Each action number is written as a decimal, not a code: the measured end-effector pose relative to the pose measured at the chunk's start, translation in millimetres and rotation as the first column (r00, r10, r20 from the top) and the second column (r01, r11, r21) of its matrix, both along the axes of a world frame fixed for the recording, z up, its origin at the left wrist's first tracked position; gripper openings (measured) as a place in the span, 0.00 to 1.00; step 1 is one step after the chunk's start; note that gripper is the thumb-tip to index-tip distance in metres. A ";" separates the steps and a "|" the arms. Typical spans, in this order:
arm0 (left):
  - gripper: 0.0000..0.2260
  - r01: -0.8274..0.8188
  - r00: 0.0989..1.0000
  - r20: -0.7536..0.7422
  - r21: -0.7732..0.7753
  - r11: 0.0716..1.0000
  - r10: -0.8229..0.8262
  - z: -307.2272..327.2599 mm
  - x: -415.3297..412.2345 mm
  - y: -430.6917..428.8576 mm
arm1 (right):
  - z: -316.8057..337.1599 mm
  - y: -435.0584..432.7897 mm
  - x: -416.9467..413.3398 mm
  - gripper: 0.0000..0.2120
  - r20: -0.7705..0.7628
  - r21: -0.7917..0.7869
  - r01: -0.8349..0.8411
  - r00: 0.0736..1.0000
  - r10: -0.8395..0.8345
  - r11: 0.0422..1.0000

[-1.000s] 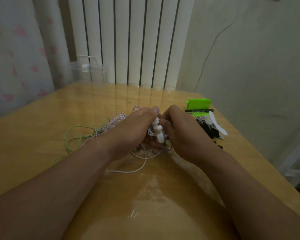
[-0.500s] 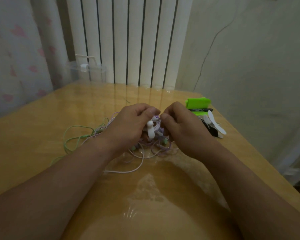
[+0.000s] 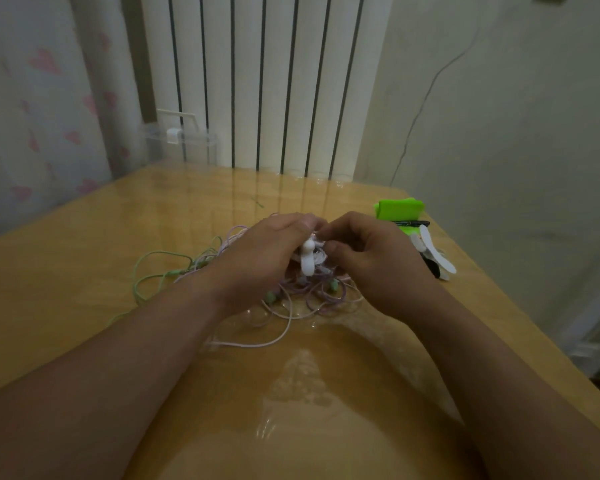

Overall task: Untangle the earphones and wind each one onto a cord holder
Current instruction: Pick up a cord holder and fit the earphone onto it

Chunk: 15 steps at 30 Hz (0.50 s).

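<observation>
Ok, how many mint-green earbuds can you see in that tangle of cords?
2. One mint-green earbud lies beside the left hand, the other beside the right hand, both among pale lilac cords. More may be hidden under the hands.

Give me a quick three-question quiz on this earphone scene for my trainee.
1. True or false: the white cord holder lies untouched on the table.
2. Where are the spare cord holders? A) near the table's right edge, just beyond the right hand; B) inside the clear box; C) in the person's lap.
3. Fill in: the loose cable looping out to the left of the left hand is ____ in colour.

Key: 1. False: the left hand's fingers pinch it above the tangled pink cable, and the right hand seems to pinch that cable. 2. A. 3. Green.
</observation>
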<state>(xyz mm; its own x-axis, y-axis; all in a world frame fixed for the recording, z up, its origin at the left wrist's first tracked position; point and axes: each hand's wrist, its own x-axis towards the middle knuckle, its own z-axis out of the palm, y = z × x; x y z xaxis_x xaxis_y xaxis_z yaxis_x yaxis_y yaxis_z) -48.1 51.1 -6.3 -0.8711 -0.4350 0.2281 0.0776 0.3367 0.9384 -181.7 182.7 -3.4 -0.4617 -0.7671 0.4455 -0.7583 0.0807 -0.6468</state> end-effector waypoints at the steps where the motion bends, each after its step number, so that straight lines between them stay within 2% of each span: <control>1: 0.15 0.021 1.000 0.019 0.009 1.000 -0.021 0.4 0.6 0.5 | -0.6 0.6 -0.5 0.06 -0.029 0.002 0.015 0.999 -0.015 1.000; 4: 0.12 0.053 0.997 0.056 0.002 0.999 -0.053 -0.3 0.1 0.4 | -0.7 1.7 2.6 0.04 -0.115 0.021 0.036 0.993 -0.034 0.999; 9: 0.13 0.097 0.995 0.031 0.034 0.995 -0.098 -4.4 -2.2 1.7 | 0.9 1.9 6.7 0.05 -0.109 -0.037 0.010 0.994 -0.014 0.999; 13: 0.10 -0.014 0.998 -0.053 0.172 0.985 0.023 -4.5 -3.8 -3.3 | 3.9 3.7 8.2 0.06 -0.034 -0.065 -0.003 0.999 0.001 0.998; 15: 0.10 -0.047 0.995 -0.077 0.190 0.981 0.063 -5.9 -5.6 -7.0 | 4.5 4.0 7.8 0.06 -0.045 -0.048 -0.010 0.999 0.008 0.999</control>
